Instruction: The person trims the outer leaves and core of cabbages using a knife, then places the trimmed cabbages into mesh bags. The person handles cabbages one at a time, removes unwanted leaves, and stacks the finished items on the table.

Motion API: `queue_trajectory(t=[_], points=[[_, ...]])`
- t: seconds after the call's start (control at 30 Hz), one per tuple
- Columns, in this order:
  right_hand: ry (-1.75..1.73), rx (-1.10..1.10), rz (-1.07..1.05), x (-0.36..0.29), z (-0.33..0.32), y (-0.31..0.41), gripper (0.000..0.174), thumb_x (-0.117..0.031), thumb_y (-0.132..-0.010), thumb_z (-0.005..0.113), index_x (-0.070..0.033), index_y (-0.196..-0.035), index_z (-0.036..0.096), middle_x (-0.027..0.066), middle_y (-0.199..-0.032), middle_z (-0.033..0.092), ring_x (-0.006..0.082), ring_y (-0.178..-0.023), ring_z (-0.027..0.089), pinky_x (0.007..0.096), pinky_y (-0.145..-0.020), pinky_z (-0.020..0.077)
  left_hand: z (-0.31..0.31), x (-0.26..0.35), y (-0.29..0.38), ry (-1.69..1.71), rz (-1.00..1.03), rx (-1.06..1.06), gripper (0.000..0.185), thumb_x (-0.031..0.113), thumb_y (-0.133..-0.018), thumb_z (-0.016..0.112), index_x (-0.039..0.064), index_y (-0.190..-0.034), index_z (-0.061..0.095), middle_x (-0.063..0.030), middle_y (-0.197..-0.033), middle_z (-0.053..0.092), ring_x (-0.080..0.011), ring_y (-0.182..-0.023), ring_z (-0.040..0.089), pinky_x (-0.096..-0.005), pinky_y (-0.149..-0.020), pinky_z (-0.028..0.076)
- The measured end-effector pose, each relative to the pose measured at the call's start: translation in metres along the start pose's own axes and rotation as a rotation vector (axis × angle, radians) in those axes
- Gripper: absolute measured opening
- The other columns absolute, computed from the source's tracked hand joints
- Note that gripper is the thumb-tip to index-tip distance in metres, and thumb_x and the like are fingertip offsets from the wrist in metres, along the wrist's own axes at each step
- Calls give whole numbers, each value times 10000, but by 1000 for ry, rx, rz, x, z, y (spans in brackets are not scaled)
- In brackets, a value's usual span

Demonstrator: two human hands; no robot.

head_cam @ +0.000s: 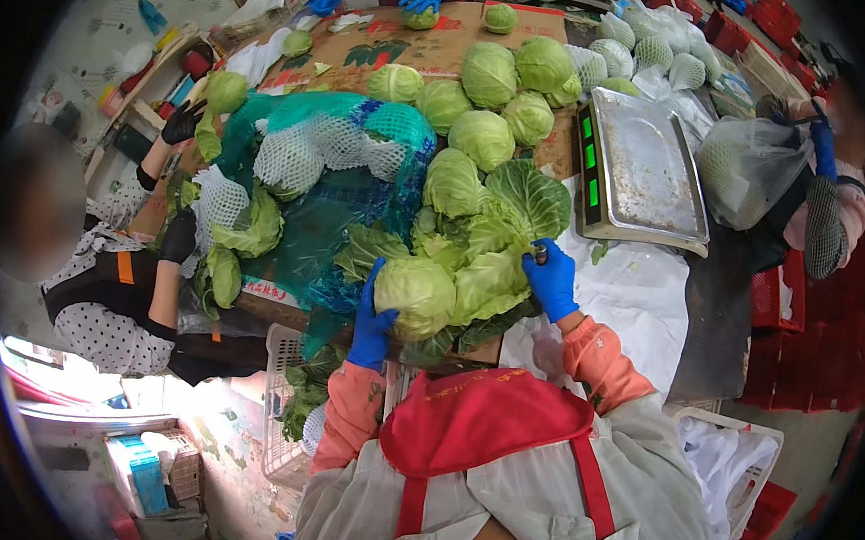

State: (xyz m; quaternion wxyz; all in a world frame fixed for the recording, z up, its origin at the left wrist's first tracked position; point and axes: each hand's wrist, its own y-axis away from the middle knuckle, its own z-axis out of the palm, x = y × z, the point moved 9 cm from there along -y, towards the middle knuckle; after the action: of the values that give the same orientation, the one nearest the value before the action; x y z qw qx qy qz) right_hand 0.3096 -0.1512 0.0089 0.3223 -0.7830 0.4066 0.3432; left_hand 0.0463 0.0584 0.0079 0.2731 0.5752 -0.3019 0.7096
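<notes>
My left hand (373, 325), in a blue glove, grips the left side of a pale green cabbage head (418, 298) at the table's near edge. My right hand (553, 281), gloved the same way, holds a small tool (541, 254); only its end shows between thumb and fingers, so its kind is unclear. The right fingers are at the edge of loose pale cabbage leaves (496, 280) beside the head. Behind these spreads a large dark green outer leaf (529, 202). More loose leaves lie beneath and left of the cabbage.
Several trimmed cabbages (481, 140) stand beyond my hands. A digital scale (643, 167) is at right, near foam-netted cabbages (652, 54). At left lies a green mesh sack (309, 105) with netted cabbages. Co-workers' gloved hands (179, 237) work at left, across and right. A white crate (282, 408) stands below.
</notes>
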Motion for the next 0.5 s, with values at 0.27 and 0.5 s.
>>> queue_trajectory(t=[0.27,0.5], points=[[122,222,-313,-90,-28,-51,333,-193,-775,721,-85,-1074,625,94,-842,617,185,-604,570,303,-547,440,-14,-11,29,706,-140,61,526,391,-975,377,86,-1403,346,-148,-1367,457,-330,-1232,457,-484,-1033,387],[-487,-894,-161,-197,21,14,680,-302,-713,816,-93,-1291,523,100,-1141,610,140,-991,556,292,-824,454,64,33,3,824,-220,-210,474,288,-999,383,84,-1420,306,-125,-1390,419,-254,-1234,457,-374,-1042,394]])
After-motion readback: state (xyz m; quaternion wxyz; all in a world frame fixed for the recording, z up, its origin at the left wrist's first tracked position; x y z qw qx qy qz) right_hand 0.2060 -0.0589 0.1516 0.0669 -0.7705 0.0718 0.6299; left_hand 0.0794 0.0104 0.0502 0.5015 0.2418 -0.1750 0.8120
